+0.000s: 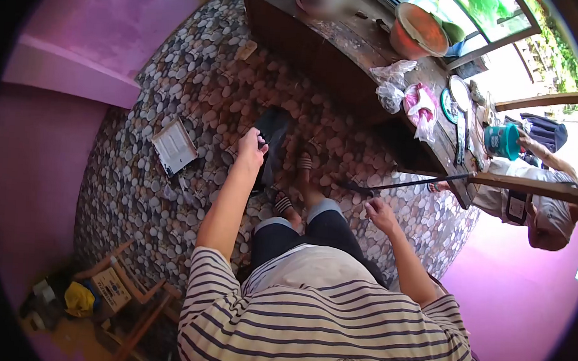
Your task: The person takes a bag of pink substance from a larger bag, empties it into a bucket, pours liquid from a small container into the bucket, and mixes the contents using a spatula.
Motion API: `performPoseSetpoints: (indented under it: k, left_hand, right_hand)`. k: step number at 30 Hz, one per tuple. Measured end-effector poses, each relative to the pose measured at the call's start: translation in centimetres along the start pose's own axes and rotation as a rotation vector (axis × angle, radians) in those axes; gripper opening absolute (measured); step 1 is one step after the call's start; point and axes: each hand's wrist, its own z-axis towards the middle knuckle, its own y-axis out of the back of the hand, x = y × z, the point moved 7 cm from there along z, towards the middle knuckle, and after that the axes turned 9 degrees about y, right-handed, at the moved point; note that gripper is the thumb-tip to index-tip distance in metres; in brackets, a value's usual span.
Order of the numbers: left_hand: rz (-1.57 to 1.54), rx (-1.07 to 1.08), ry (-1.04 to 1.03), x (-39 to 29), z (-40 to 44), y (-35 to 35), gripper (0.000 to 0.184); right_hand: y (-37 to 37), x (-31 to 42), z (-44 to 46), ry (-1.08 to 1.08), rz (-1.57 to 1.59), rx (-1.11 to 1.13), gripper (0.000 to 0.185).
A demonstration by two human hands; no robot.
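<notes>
Holding a dark bag (278,129) at eleven o'clock.
Left hand (251,147) pinches its edge between curled fingers; probably light, limp, slippery, best gripped by bunched folds. Right hand (382,215), near four o'clock: fingers loosely curled.

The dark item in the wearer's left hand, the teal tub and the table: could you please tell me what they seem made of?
Dark item: possibly plastic with a dull sheen, as it looks thin and smooth; shadow leaves this open.
Teal tub: likely smooth plastic, from its bright colour and slight shine.
Table: apparently worn wood, from its brown boards.
</notes>
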Motion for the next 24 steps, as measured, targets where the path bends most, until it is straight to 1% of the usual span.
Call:
performPoseSetpoints:
  k: [1,2,3,4,5,6,7,9,10,12,13,15,16,18,20,22,24]
  left_hand:
    - [0.103,-0.009,-0.042,-2.0,2.2,-2.3,0.008]
    - [0.2,0.003,-0.1,-3.7,3.2,-4.1,0.008]
    - [0.292,-0.032,-0.131,-4.7,4.1,-5.4,0.012]
    - [0.3,-0.037,-0.133,-5.6,5.1,-6.9,0.012]
    - [0.418,-0.032,-0.167,-6.5,6.1,-8.6,0.014]
    - [0.539,-0.033,-0.189,-6.8,7.1,-9.6,0.016]
    - [0.548,-0.043,-0.177,-6.8,8.0,-10.4,0.016]
    - [0.757,0.013,-0.247,-7.7,9.8,-13.5,0.022]
    - [0.762,0.006,-0.233,-7.7,11.8,-14.3,0.022]
    - [0.993,-0.083,-0.36,-8.2,15.2,-16.7,0.035]
    - [0.998,-0.082,-0.349,-8.3,15.6,-18.2,0.035]
    - [1.236,-0.132,-0.532,-9.2,15.4,-22.4,0.048]
    - [1.265,-0.11,-0.484,-8.9,15.9,-24.2,0.056]
    - [1.333,-0.099,-0.482,-8.4,16.9,-27.5,0.061]
    - [1.363,-0.063,-0.427,-6.8,18.6,-29.4,0.063]
    - [1.391,-0.06,-0.365,-4.2,21.5,-30.2,0.061]
    - [1.399,-0.024,-0.314,-1.8,25.4,-29.7,0.064]
  right_hand:
    - [-0.6,-1.5,1.7,-0.055,-0.029,0.037,0.027]
    - [-0.8,-2.5,2.5,-0.066,-0.021,0.044,0.027]
    - [-0.9,-3.1,3.8,-0.09,-0.034,0.082,0.027]
    - [-0.9,-3.6,5.3,-0.111,-0.046,0.118,0.027]
    - [-0.9,-4.0,6.7,-0.119,0.055,0.07,0.026]
    - [-0.9,-3.9,7.6,-0.133,0.065,0.081,0.026]
    - [-0.5,-3.1,8.9,-0.149,0.075,0.085,0.026]
    - [0.7,-1.1,12.0,-0.177,0.103,0.098,0.025]
    - [1.1,-0.2,13.0,-0.189,0.107,0.108,0.025]
    - [2.3,1.2,14.7,-0.209,0.116,0.062,0.026]
    - [2.4,1.0,15.1,-0.253,0.135,0.058,0.025]
    - [2.4,0.6,15.7,-0.253,0.137,0.036,0.025]
    - [2.3,0.1,15.6,-0.242,0.138,0.01,0.024]
    - [1.7,-1.3,15.6,-0.246,0.129,-0.021,0.025]
    - [0.7,-1.6,14.8,-0.264,0.118,-0.019,0.027]
    - [-0.7,-2.2,14.1,-0.425,0.136,0.067,0.027]
    - [-2.1,-2.9,13.6,-0.458,0.136,0.074,0.026]
